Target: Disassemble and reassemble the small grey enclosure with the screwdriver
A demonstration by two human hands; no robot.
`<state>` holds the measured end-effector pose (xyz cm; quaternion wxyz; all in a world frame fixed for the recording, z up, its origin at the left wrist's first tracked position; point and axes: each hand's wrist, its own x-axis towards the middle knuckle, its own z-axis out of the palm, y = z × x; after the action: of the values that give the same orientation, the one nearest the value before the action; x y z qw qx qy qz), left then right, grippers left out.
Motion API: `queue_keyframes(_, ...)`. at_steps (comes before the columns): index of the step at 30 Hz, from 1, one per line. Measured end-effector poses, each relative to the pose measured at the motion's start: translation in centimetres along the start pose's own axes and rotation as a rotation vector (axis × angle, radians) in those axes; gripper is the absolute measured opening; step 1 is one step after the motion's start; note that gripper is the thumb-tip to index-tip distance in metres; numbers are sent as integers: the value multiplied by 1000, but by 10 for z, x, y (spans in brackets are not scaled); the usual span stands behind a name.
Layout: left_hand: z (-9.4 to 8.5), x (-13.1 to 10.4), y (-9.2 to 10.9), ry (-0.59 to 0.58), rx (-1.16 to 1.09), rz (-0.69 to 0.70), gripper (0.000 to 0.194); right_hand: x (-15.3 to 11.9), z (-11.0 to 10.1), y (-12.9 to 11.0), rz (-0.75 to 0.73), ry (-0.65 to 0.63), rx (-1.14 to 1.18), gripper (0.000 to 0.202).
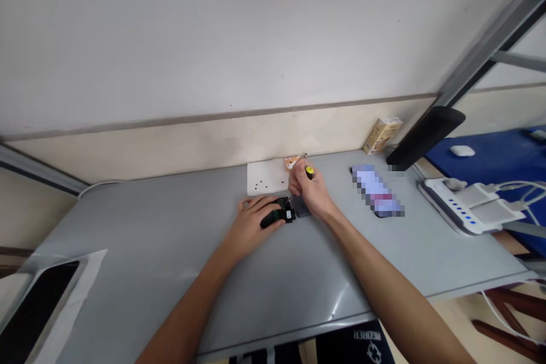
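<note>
My left hand [251, 223] is closed around a small black device [289, 215], fingers over its top and thumb along the near side. The device has green marks and a small white label; its exact kind is unclear. My right hand [310, 187] grips a screwdriver [309, 172] by its dark handle with a yellow end. Its tip points down toward the device; whether it touches cannot be made out. A dark grey flat piece [301, 208] lies under my right hand, partly hidden. Behind the hands, several tiny dark screws [261, 182] are scattered on a white paper sheet [268, 172].
An orange and white item [292, 163] sits at the paper's right end. A phone [377, 190], a small carton [381, 135], a black cylinder [426, 136] and a white power strip [463, 210] stand to the right. A dark-screened device [40, 301] lies at far left.
</note>
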<state>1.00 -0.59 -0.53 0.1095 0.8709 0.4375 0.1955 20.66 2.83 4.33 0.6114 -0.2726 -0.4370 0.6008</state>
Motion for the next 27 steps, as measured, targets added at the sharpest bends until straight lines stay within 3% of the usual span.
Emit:
queue_keyframes(4, 1, 0, -1, -10, 1, -1, 23, 2, -2, -4, 67, -30, 117, 45)
queue_keyframes(10, 1, -1, 0, -7, -8, -10, 24, 1, -5, -3, 61, 28, 83, 31)
queue_keyframes(16, 1, 0, 0, 3, -8, -1, 22, 1, -5, -2, 9, 61, -28, 45)
queue_keyframes(19, 2, 0, -1, 13, 3, 5, 23, 4, -9, -2, -17, 20, -65, 40)
queue_keyframes(24, 3, 0, 0, 22, 11, 3, 22, 5, -15, -3, 29, -61, 82, 36)
queue_keyframes(27, 2, 0, 2, 10, 12, 7, 23, 1, -16, -6, 23, -69, -25, 33)
